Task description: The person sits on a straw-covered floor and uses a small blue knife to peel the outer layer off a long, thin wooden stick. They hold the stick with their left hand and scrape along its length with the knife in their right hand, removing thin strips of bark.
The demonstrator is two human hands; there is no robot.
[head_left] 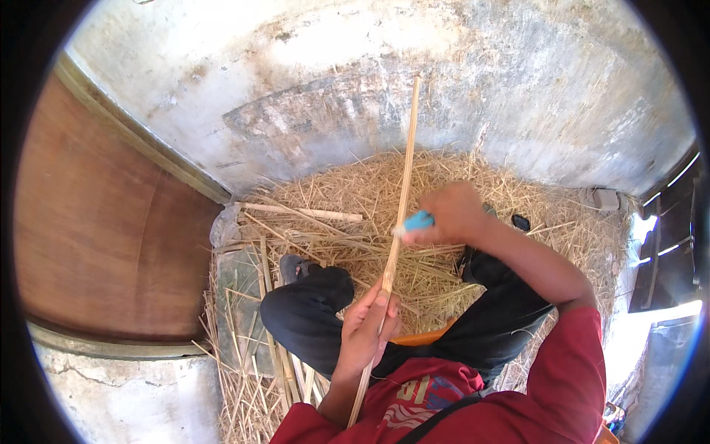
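Note:
A long, pale bamboo strip (409,159) slants up from beside my waist toward the wall. My left hand (370,325) is closed around its lower part, just past a node, with the thumb along it. Higher up, my right hand (452,213) is closed on a small blue-handled tool (418,221). The tool's pale end meets the strip's right side. Motion blurs this hand and the tool, so the exact kind of tool does not show. The strip's lower end reaches down against my red shirt.
Straw-like shavings (333,181) cover the floor around my bent legs. Several loose bamboo strips (277,355) lie at my left, near a brown wooden panel (118,222). A stained wall (355,96) stands ahead. A small dark object (521,222) lies on the shavings at right.

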